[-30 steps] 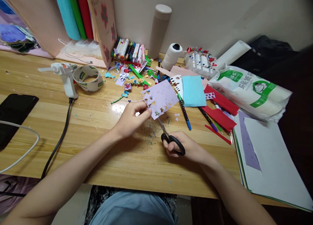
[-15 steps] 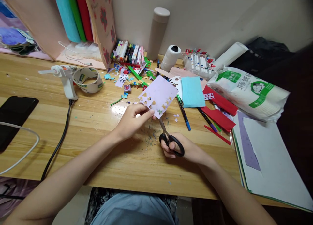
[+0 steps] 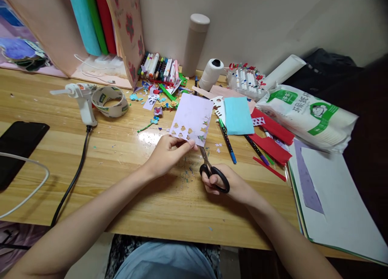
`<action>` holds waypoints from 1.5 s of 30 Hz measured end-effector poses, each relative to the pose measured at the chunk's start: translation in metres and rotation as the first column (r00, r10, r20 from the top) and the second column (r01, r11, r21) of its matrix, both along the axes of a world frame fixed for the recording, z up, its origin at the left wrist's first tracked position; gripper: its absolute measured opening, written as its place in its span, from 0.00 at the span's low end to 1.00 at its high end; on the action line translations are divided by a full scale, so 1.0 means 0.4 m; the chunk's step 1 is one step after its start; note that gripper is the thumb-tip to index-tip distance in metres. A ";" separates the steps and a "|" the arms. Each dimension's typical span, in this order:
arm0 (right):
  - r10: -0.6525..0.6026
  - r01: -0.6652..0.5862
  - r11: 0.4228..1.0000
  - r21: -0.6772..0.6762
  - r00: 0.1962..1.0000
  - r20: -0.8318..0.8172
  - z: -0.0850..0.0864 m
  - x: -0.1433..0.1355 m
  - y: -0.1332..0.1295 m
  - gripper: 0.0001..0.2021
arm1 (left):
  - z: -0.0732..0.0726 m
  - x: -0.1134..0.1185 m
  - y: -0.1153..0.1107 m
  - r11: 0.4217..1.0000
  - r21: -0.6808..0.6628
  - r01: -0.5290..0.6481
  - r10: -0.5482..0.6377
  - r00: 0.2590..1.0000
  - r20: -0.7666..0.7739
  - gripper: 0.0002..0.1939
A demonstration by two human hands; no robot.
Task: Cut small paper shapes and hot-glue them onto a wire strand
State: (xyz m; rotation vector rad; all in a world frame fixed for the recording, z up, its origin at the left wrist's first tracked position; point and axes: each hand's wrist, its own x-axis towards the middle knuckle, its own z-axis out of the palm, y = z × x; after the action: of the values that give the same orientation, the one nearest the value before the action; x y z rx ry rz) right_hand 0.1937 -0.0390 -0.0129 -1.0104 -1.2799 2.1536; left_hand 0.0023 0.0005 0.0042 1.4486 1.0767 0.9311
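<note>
Well left of the lilac sheet (image 3: 192, 109) I can see a glue gun (image 3: 87, 108), then a tape roll (image 3: 119, 108). The left hand (image 3: 165, 155) pinches the sheet's near edge, holding it above the table (image 3: 169, 214). Scissors (image 3: 206, 161) point up at the sheet's near right corner, the right hand (image 3: 230, 180) curled around their handles. Right of the sheet lies blue paper (image 3: 239, 115).

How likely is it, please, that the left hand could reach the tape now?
Probably yes: the left hand holds purple paper, but only small scraps seem to separate hand and tape.
</note>
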 end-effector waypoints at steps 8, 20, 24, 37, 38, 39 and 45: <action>0.086 -0.092 0.995 0.039 0.986 0.146 0.006 0.015 0.007 0.21 | -0.006 -0.022 0.027 0.988 -0.105 -0.114 0.134 0.967 0.216 0.17; 0.098 -0.104 0.994 0.020 0.976 0.194 0.006 0.008 0.007 0.20 | 0.006 -0.027 0.033 0.986 -0.074 -0.149 0.158 0.977 0.140 0.13; 0.034 -0.036 0.999 0.022 0.997 0.071 -0.005 -0.009 0.002 0.23 | 0.014 -0.019 0.025 0.971 -0.091 -0.222 0.233 0.963 0.133 0.14; 0.055 -0.043 0.997 0.070 0.985 -0.166 -0.039 -0.024 0.005 0.28 | 0.009 0.004 0.002 0.936 -0.240 -0.258 0.296 0.946 0.136 0.14; 0.055 -0.044 0.997 0.069 0.985 -0.162 -0.039 -0.024 0.005 0.28 | 0.006 0.005 0.002 0.933 -0.249 -0.260 0.301 0.942 0.147 0.14; 0.053 -0.043 0.997 0.070 0.986 -0.158 -0.039 -0.024 0.005 0.29 | 0.003 0.006 0.001 0.930 -0.257 -0.261 0.307 0.939 0.155 0.15; -0.020 0.030 0.997 0.069 0.990 -0.139 -0.044 -0.038 -0.004 0.29 | -0.006 0.015 -0.005 0.909 -0.316 -0.271 0.337 0.925 0.177 0.16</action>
State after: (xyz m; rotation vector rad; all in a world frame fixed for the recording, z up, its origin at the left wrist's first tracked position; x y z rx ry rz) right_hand 0.1787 -0.0406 -0.0304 -0.8285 -1.2619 2.1038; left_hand 0.0084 -0.0016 0.0019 0.9240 1.2294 1.0821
